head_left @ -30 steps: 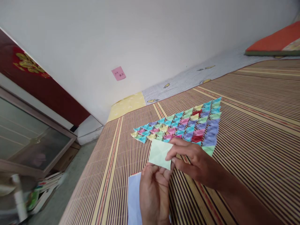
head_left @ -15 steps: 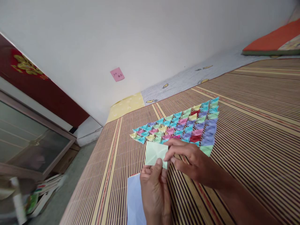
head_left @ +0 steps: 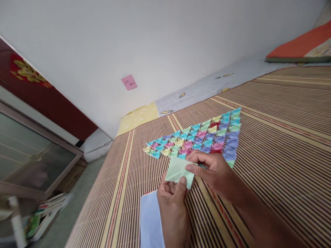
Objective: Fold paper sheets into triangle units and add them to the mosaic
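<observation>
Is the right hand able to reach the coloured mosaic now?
Probably yes: the right hand lies at the near edge of the mosaic with nothing between, though it and the left hand both pinch the green paper.

Even, soft daylight, bright, no glare. White wall [head_left: 160, 38] slightly washed out. Faint shadows under the hands on the striped mat [head_left: 271, 137]. Wide-angle bend at the edges; bottom-left clutter [head_left: 31, 217] blurred. Centre reasonably sharp.
</observation>
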`<state>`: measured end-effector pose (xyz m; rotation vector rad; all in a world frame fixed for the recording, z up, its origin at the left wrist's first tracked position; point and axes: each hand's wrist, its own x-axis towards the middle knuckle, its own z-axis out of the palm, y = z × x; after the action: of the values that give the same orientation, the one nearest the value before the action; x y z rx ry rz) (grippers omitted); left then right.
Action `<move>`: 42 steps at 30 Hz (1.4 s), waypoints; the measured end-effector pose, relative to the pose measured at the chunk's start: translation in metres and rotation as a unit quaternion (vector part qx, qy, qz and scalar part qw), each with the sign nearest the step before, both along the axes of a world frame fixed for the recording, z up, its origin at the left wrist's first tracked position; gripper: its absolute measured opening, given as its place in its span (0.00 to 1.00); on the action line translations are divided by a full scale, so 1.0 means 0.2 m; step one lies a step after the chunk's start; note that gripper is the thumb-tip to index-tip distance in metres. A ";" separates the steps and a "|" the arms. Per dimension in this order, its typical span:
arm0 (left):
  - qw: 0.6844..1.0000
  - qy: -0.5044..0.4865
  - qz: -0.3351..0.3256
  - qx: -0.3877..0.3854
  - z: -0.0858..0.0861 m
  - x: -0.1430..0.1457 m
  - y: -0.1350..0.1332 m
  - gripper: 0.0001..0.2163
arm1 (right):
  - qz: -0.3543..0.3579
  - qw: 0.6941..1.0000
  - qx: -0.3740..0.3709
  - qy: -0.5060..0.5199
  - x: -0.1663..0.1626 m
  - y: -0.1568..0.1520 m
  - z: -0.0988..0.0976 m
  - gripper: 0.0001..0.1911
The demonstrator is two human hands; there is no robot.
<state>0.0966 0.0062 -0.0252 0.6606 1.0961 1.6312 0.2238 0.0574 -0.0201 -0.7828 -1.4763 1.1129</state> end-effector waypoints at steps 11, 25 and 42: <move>0.999 -0.018 -0.036 0.002 0.00 -0.01 -0.01 0.13 | 0.105 0.964 -0.192 0.149 -0.09 -0.01 -0.03 0.13; 0.995 -0.086 0.003 -0.049 0.06 0.01 -0.01 0.11 | 0.005 0.992 -0.091 0.090 -0.12 -0.04 -0.02 0.12; 0.989 -0.125 0.040 -0.070 0.03 0.01 0.01 0.13 | -0.043 0.992 -0.103 0.054 -0.01 0.05 -0.04 0.20</move>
<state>0.0995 0.0087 -0.0184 0.3132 1.0517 1.6380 0.2222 0.0668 -0.0272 -0.9056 -1.2399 1.2363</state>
